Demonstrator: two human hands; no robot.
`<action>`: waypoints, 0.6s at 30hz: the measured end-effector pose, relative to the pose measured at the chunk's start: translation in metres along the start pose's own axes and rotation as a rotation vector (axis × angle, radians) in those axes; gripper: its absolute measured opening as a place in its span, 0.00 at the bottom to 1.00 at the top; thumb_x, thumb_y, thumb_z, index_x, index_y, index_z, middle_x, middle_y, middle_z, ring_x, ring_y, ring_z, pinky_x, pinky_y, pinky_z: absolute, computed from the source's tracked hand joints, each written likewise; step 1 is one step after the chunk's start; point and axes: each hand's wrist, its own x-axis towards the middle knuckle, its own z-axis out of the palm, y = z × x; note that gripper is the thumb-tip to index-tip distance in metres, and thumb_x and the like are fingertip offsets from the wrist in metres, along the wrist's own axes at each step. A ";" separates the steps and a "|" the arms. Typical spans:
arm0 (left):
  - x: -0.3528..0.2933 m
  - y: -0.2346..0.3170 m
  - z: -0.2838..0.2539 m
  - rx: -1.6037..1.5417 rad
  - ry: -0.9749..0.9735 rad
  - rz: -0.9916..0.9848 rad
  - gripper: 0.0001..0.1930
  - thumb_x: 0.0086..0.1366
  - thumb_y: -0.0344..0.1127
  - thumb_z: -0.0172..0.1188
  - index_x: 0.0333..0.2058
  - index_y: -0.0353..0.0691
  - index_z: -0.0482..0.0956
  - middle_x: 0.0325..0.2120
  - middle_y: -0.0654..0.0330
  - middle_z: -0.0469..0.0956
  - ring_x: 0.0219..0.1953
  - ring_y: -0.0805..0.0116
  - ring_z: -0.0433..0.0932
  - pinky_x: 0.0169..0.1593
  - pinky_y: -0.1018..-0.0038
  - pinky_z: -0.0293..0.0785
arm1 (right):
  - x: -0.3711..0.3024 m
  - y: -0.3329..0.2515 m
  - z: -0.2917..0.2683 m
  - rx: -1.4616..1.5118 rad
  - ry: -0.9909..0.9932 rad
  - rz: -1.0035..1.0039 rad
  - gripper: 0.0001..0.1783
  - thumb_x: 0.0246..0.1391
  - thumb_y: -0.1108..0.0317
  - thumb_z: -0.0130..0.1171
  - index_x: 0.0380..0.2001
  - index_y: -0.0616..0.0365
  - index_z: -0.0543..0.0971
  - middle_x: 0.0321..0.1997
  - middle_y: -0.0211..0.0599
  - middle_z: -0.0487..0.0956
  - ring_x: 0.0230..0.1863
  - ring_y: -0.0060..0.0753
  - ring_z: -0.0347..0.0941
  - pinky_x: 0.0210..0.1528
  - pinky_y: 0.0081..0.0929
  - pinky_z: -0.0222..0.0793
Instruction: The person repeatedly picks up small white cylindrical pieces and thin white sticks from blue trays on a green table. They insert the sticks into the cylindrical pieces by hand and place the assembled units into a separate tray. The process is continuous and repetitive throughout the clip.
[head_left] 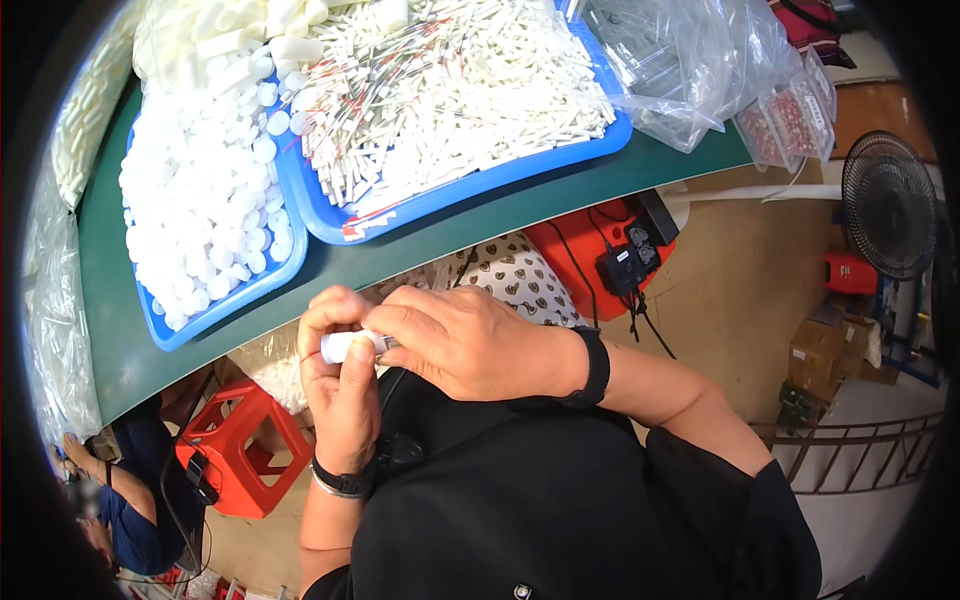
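Just off the near edge of the table, my left hand (343,405) pinches a short white plastic tube (338,347) between thumb and fingers. The tube lies roughly sideways, its rounded end pointing left. My right hand (475,345) meets it at the other end, with fingers closed together there. A small greyish bit shows between those fingertips, too hidden to name. Beyond my hands, a blue tray (480,186) holds a heap of thin white sticks, some with red and dark wires. Left of it, a second blue tray (240,307) is full of small white plastic caps (200,220).
The trays stand on a green table (110,340). Clear plastic bags (690,70) lie at its far right. Red stools (250,450) stand below, one bearing black adapters (630,265). A fan (888,205) is at right; another person (140,510) sits at lower left.
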 end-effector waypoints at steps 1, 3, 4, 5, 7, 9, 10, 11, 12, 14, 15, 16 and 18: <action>0.000 0.000 0.005 -0.038 -0.037 -0.003 0.15 0.66 0.34 0.59 0.50 0.38 0.71 0.53 0.53 0.67 0.53 0.62 0.71 0.59 0.65 0.66 | 0.000 0.000 0.003 0.022 0.026 -0.008 0.16 0.55 0.72 0.59 0.47 0.64 0.70 0.36 0.46 0.74 0.33 0.49 0.76 0.31 0.39 0.73; 0.003 0.000 0.013 -0.115 -0.112 -0.010 0.18 0.67 0.37 0.58 0.53 0.38 0.71 0.60 0.48 0.64 0.59 0.55 0.70 0.63 0.60 0.64 | 0.002 0.002 0.012 0.067 0.077 -0.024 0.20 0.55 0.73 0.59 0.50 0.64 0.70 0.37 0.47 0.76 0.34 0.50 0.77 0.30 0.38 0.73; 0.005 -0.003 0.011 -0.091 -0.144 0.003 0.19 0.69 0.40 0.55 0.54 0.37 0.72 0.66 0.45 0.58 0.64 0.48 0.65 0.66 0.56 0.61 | 0.002 0.008 0.017 0.062 0.091 -0.043 0.20 0.55 0.73 0.58 0.51 0.65 0.70 0.38 0.50 0.76 0.35 0.53 0.77 0.31 0.40 0.74; 0.005 -0.004 0.011 -0.078 -0.143 0.014 0.19 0.69 0.41 0.55 0.53 0.37 0.73 0.66 0.45 0.58 0.64 0.48 0.65 0.66 0.55 0.61 | 0.001 0.010 0.021 0.063 0.105 -0.044 0.21 0.55 0.73 0.58 0.51 0.66 0.69 0.38 0.51 0.76 0.36 0.53 0.77 0.31 0.40 0.74; 0.006 -0.007 0.011 -0.055 -0.141 0.038 0.19 0.69 0.43 0.54 0.53 0.38 0.73 0.66 0.45 0.59 0.63 0.47 0.66 0.66 0.55 0.62 | 0.001 0.011 0.027 0.063 0.132 -0.049 0.21 0.56 0.72 0.58 0.52 0.66 0.69 0.39 0.52 0.75 0.36 0.54 0.77 0.31 0.40 0.75; 0.009 -0.007 0.012 -0.127 -0.112 -0.006 0.19 0.69 0.43 0.54 0.52 0.38 0.73 0.66 0.46 0.59 0.63 0.46 0.66 0.66 0.54 0.62 | 0.004 0.012 0.030 0.027 0.133 -0.038 0.21 0.56 0.72 0.58 0.51 0.67 0.69 0.40 0.52 0.75 0.35 0.54 0.77 0.29 0.40 0.75; 0.010 -0.007 0.012 -0.166 -0.098 -0.027 0.18 0.69 0.42 0.54 0.52 0.38 0.73 0.66 0.46 0.59 0.64 0.46 0.65 0.66 0.54 0.62 | 0.005 0.013 0.031 0.007 0.133 -0.034 0.20 0.56 0.72 0.58 0.51 0.67 0.69 0.41 0.52 0.75 0.35 0.54 0.77 0.28 0.40 0.75; 0.011 -0.006 0.012 -0.194 -0.089 -0.051 0.18 0.69 0.42 0.54 0.52 0.38 0.74 0.66 0.46 0.59 0.64 0.45 0.65 0.66 0.54 0.62 | 0.005 0.013 0.030 0.002 0.120 -0.024 0.20 0.56 0.71 0.58 0.51 0.67 0.70 0.41 0.52 0.75 0.33 0.54 0.77 0.27 0.40 0.75; 0.012 -0.005 0.013 -0.222 -0.080 -0.075 0.17 0.68 0.41 0.54 0.52 0.38 0.74 0.66 0.46 0.59 0.64 0.45 0.64 0.66 0.53 0.62 | 0.005 0.013 0.030 -0.004 0.108 -0.014 0.20 0.56 0.71 0.58 0.50 0.67 0.70 0.41 0.51 0.75 0.32 0.53 0.77 0.26 0.40 0.75; 0.010 -0.007 0.009 -0.252 -0.105 -0.081 0.16 0.68 0.39 0.53 0.51 0.39 0.75 0.66 0.47 0.59 0.65 0.45 0.63 0.66 0.53 0.61 | 0.006 0.006 0.025 -0.063 0.069 0.025 0.14 0.56 0.69 0.56 0.42 0.66 0.70 0.38 0.48 0.74 0.36 0.49 0.77 0.30 0.39 0.75; 0.010 -0.008 0.010 -0.228 -0.130 -0.054 0.16 0.68 0.39 0.53 0.51 0.39 0.75 0.66 0.47 0.59 0.65 0.45 0.63 0.67 0.53 0.61 | 0.005 0.007 0.023 -0.083 0.049 0.015 0.13 0.56 0.69 0.56 0.41 0.66 0.70 0.38 0.48 0.74 0.35 0.49 0.77 0.30 0.39 0.74; 0.008 -0.008 0.010 -0.204 -0.154 -0.025 0.16 0.68 0.39 0.53 0.51 0.39 0.75 0.66 0.47 0.59 0.65 0.45 0.63 0.67 0.53 0.61 | 0.003 0.009 0.023 -0.102 0.029 0.002 0.13 0.56 0.69 0.56 0.41 0.66 0.70 0.38 0.48 0.74 0.35 0.49 0.77 0.29 0.38 0.74; 0.007 -0.009 0.012 -0.156 -0.169 -0.003 0.20 0.69 0.42 0.51 0.55 0.38 0.72 0.66 0.47 0.59 0.65 0.47 0.63 0.67 0.54 0.60 | 0.000 0.016 0.027 -0.130 0.023 -0.009 0.13 0.54 0.69 0.57 0.40 0.64 0.72 0.37 0.47 0.75 0.30 0.49 0.76 0.29 0.37 0.74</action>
